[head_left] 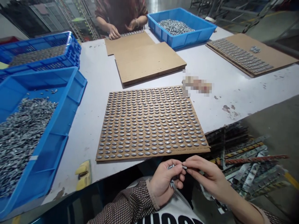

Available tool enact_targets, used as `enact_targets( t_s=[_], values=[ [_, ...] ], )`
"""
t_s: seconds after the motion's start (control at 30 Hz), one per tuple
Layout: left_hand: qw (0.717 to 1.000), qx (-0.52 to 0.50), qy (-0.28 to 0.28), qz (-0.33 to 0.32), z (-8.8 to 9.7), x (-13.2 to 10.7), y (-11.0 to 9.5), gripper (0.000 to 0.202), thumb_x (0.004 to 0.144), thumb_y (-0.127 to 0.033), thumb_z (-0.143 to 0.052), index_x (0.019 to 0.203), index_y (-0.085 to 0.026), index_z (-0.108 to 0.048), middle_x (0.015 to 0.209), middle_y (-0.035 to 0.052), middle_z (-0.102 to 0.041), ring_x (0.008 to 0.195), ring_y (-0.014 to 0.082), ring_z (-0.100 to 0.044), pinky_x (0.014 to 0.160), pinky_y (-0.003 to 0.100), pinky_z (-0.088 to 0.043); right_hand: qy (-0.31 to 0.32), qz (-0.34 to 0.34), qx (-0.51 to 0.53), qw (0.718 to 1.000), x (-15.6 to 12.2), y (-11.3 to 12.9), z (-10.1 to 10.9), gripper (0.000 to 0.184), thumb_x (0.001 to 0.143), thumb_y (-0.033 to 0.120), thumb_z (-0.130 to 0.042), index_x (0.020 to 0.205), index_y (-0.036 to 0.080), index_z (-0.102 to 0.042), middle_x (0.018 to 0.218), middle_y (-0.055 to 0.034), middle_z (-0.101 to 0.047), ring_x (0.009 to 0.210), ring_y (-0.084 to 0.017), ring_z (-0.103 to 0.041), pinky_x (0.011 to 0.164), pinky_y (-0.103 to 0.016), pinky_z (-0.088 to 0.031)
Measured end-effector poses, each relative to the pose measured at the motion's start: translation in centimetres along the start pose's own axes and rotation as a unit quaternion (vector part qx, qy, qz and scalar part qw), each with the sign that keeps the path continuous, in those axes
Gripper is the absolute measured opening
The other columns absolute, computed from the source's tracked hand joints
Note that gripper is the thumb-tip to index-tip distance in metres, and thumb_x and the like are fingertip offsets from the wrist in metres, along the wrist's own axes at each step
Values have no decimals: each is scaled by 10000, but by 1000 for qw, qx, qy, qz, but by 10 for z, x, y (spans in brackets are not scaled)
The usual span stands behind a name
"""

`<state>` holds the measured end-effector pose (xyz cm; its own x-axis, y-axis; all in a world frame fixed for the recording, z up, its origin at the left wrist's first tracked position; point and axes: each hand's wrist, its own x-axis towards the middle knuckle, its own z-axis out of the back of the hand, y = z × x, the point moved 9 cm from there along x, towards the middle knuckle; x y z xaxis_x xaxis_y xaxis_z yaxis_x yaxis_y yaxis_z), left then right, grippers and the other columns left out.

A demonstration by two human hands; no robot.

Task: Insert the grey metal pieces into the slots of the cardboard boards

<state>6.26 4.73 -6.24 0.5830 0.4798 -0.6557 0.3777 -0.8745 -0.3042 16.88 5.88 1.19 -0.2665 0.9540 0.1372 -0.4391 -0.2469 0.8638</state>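
My left hand is curled below the table's near edge, clutching several small oval metal pieces. My right hand meets it fingertip to fingertip, pinching one metal piece between thumb and forefinger. Just above both hands lies a cardboard sheet covered in neat rows of the same silver ovals, its front edge overhanging the table slightly.
A blue bin of loose metal pieces sits at my left, another blue crate behind it. Bare cardboard sheets, a far blue bin and a partly filled sheet lie beyond. Another person's hands work across the table.
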Motion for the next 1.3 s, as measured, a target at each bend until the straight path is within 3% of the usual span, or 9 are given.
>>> enact_targets(
  t_s=[0.13,0.27,0.4,0.47,0.53,0.7,1.03,1.17,1.3],
  values=[
    [1000,-9,8,22,-2,-2,7,284,724,-307,-763,848,-133,-575,733,11,-559,536,42,-489,406,136,-314,-48,10,13,999,0,3,-5,196,895,139,-548,1025,237,-657,931,-50,-646,858,-157,-656,720,-239,-560],
    [1000,1,-3,31,3,-2,10,305,778,-406,-693,865,-137,-580,721,11,-561,475,50,-470,378,158,-310,-71,33,-40,996,0,13,-1,209,892,143,-537,1065,223,-624,961,-62,-675,872,-169,-666,750,-258,-567],
    [994,-77,-76,28,35,0,17,310,858,-409,-571,925,-109,-612,794,69,-628,634,131,-618,599,262,-508,-99,34,-114,988,6,15,13,203,904,177,-528,1075,222,-628,959,-75,-686,863,-183,-671,741,-276,-569],
    [983,-109,-144,37,57,-3,25,224,858,-316,-568,916,-104,-612,808,72,-643,673,140,-638,707,306,-525,-100,45,-146,983,12,16,15,220,906,174,-528,1092,224,-635,976,-79,-682,873,-184,-669,745,-276,-568],
    [982,-98,-156,47,66,-4,31,192,840,-261,-586,929,-93,-618,807,75,-648,670,140,-638,719,307,-521,-89,64,-168,980,18,17,12,244,907,153,-528,1115,226,-631,982,-75,-678,884,-178,-662,757,-277,-563],
    [994,-77,-76,23,49,0,24,284,828,-281,-600,1018,-71,-620,837,100,-657,693,165,-652,676,278,-505,-68,88,-226,968,32,15,-2,243,910,128,-519,1086,229,-650,962,-67,-674,866,-174,-642,755,-299,-544],
    [996,-56,-57,30,39,1,18,239,809,-181,-548,1030,-90,-537,875,140,-676,753,216,-686,765,357,-513,-62,82,-314,944,36,10,-11,203,900,116,-526,1034,187,-663,933,-77,-645,844,-166,-605,733,-266,-488],
    [998,-32,-38,26,33,-1,16,193,816,-223,-598,967,-118,-541,872,126,-677,742,194,-677,752,338,-515,-62,88,-326,939,40,16,-12,194,915,130,-498,998,179,-667,881,-68,-641,805,-153,-600,700,-253,-473],
    [1000,-1,-24,-3,29,-3,8,227,780,-262,-687,913,-87,-625,768,60,-623,638,104,-601,635,235,-484,-54,111,-337,934,44,21,-15,207,916,107,-481,1000,170,-659,865,-69,-645,792,-154,-601,685,-252,-474]
  ],
)
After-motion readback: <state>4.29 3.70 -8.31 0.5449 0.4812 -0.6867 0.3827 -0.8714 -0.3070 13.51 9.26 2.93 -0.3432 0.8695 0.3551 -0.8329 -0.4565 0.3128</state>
